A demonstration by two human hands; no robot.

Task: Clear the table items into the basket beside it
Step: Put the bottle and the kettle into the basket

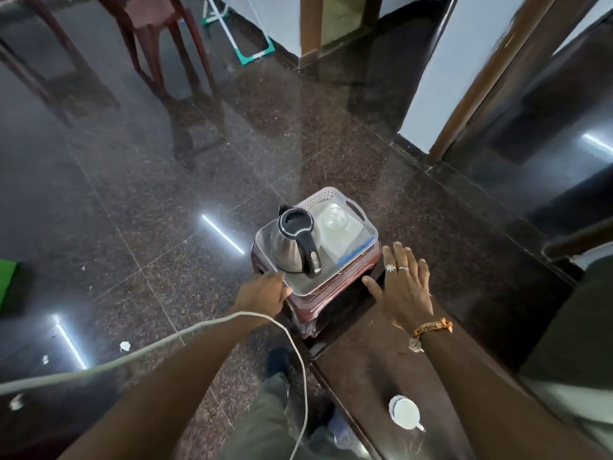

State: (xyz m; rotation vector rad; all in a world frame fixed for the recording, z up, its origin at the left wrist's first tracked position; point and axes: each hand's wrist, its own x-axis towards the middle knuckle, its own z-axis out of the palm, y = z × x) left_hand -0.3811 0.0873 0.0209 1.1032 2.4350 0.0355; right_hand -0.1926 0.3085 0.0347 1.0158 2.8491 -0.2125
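"Where's the kettle (292, 247)?"

"Upright in the basket (311, 197). A white cup (405, 412) sits on the table (371, 360), well short of the basket."

"And the hands?"

"The left hand (265, 292) seems to grip the basket's near rim, though its fingers are half hidden. The right hand (404, 290) is flat, fingers spread, just beside the basket."

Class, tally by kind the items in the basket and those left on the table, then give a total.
Kettle, in the basket: 1
Glass bowl, in the basket: 1
Flat white item with a blue edge, in the basket: 1
White cup, on the table: 1
Total: 4
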